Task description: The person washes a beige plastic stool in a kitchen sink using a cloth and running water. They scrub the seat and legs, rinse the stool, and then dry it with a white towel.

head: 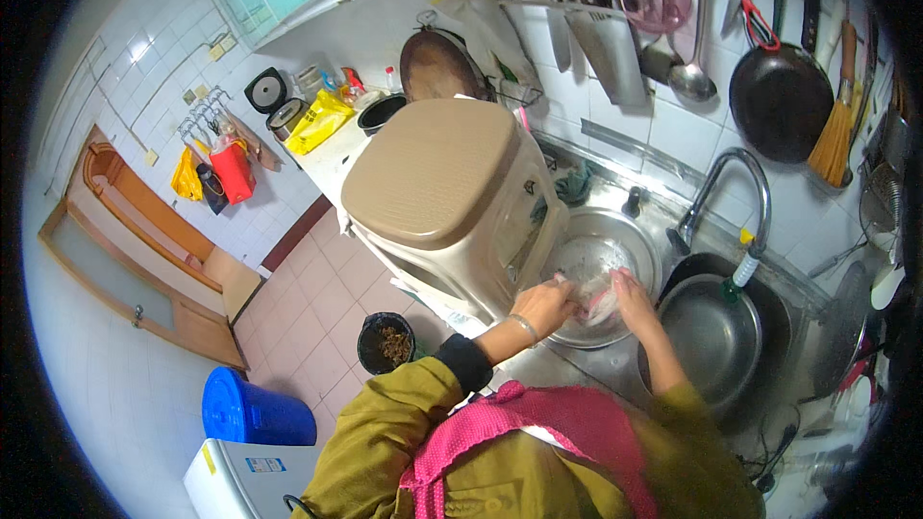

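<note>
My left hand (546, 308), with a bracelet at the wrist, grips one side of a wet, crumpled, whitish and pink thing (598, 305). I cannot tell whether it is a thin cloth or a plastic bag. On its other side, the fingers of my right hand (632, 300) hold it. Both hands are above the near half of a round stainless steel basin (609, 231), which sits on the metal draining surface. Close to my left hand stands a large beige plastic stool (440, 173) with a tan textured top.
To the right, a metal pot (714, 346) sits in the sink under a curved faucet (746, 166). Cleavers (606, 50), ladles, a frying pan (781, 102) and a brush hang on the tiled wall. A waste bin (387, 342) and a blue lidded bucket (256, 407) are on the left.
</note>
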### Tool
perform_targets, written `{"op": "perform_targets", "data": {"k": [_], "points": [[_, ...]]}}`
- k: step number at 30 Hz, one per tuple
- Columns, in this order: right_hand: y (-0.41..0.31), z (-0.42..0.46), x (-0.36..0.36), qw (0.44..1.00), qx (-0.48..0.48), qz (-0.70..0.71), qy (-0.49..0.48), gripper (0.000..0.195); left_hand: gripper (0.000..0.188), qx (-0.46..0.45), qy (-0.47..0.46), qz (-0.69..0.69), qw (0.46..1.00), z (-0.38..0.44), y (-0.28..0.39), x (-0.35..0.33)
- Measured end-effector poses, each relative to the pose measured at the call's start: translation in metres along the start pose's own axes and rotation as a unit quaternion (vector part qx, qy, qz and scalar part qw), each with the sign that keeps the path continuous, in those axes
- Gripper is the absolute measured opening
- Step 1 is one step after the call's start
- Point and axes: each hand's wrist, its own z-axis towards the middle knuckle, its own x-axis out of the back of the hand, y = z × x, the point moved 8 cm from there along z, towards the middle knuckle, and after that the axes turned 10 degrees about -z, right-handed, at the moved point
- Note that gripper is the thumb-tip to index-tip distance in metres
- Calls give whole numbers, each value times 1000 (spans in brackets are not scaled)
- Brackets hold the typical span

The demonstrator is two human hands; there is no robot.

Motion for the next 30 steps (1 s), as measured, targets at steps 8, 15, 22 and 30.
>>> {"op": "perform_targets", "data": {"k": [8, 15, 22, 30], "points": [[-38, -22, 59, 797, -280, 531, -68, 48, 32, 31, 35, -1, 999, -45, 17, 95], [-187, 41, 135, 843, -51, 535, -11, 39, 17, -173, 295, 31, 939, -89, 49, 225], [-396, 62, 61, 932, 304, -196, -12, 45, 35, -83, 352, 178, 915, -44, -42, 311], [-380, 112, 18, 926, 269, -264, 6, 42, 56, 12, 124, 286, 950, -11, -87, 283]]}}
